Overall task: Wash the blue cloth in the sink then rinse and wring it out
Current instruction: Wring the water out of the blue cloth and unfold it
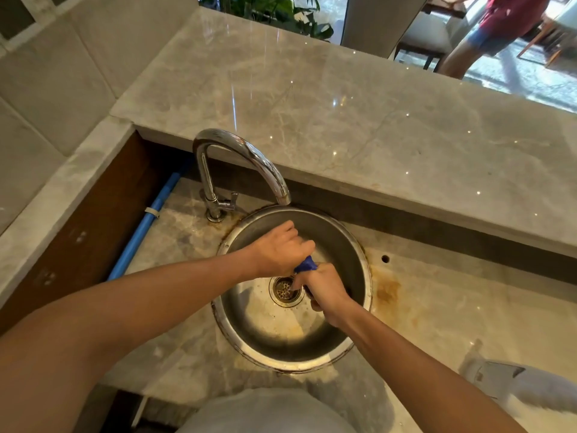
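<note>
The blue cloth is bunched into a tight twist between my two fists, with only a short blue piece showing. My left hand grips its far end and my right hand grips the near end. Both hands hover over the round steel sink, just above the drain. The chrome tap arches over the sink's far rim, and no water stream is visible from its spout.
A raised marble ledge runs behind the sink. A blue pipe lies along the left side. A white object rests on the stained counter at the lower right. A person stands beyond the ledge, top right.
</note>
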